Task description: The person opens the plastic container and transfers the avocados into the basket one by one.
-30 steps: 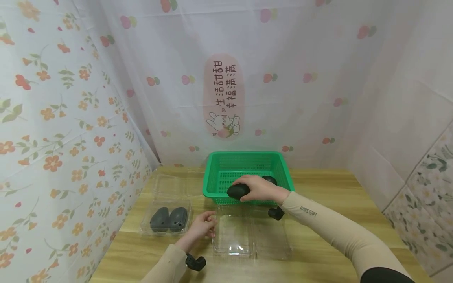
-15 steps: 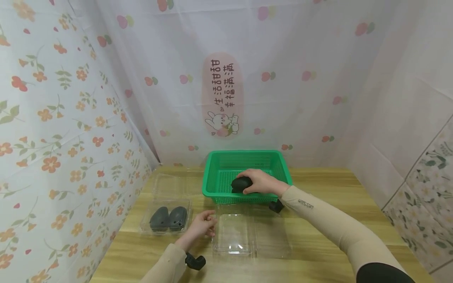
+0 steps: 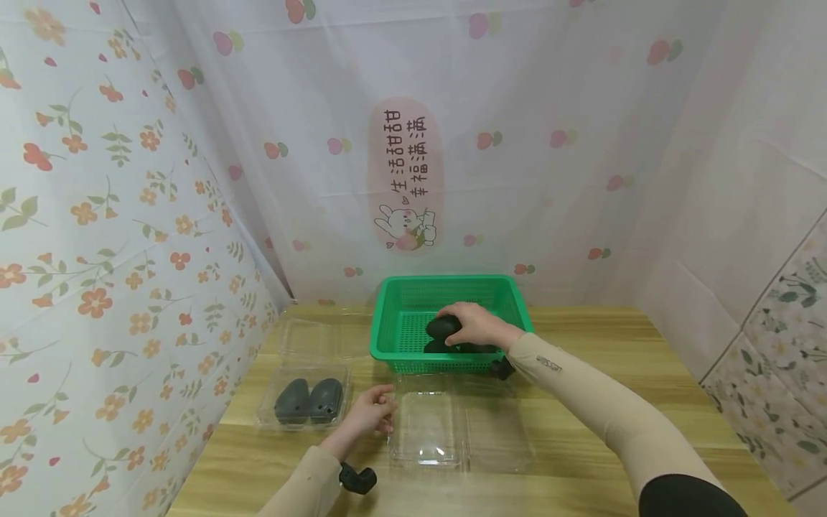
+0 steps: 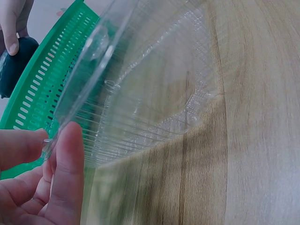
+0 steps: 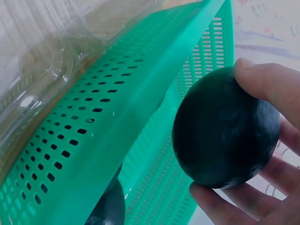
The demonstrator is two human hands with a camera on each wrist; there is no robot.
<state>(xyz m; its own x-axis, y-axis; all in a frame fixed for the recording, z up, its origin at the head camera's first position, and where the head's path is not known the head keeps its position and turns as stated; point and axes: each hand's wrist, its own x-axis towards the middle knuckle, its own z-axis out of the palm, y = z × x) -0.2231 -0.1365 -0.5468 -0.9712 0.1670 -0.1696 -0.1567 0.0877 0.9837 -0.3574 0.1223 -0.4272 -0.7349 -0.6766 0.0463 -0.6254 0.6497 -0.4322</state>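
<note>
My right hand (image 3: 477, 325) holds a dark avocado (image 5: 225, 131) over the green plastic basket (image 3: 382, 319), thumb on one side and fingers on the other in the right wrist view. Below it, another dark avocado (image 3: 436, 347) lies inside the basket, partly hidden by the front rim. At the left edge of an unfolded clear plastic clamshell box (image 3: 428, 454) is my left hand (image 3: 370, 411). The left wrist view shows its thumb and finger pinching the box's rim (image 4: 58, 136). Nothing lies in this box.
A second clear clamshell box (image 3: 266, 418) at the left, lid unfolded toward the back, holds two dark avocados (image 3: 325, 399). All stands on a wooden table (image 3: 581, 445). Patterned cloth hangs behind and on the left side.
My right hand has moved the avocado back and slightly right, from the basket's front rim to over its inside. Another avocado now shows below it. My left hand has stayed at the box.
</note>
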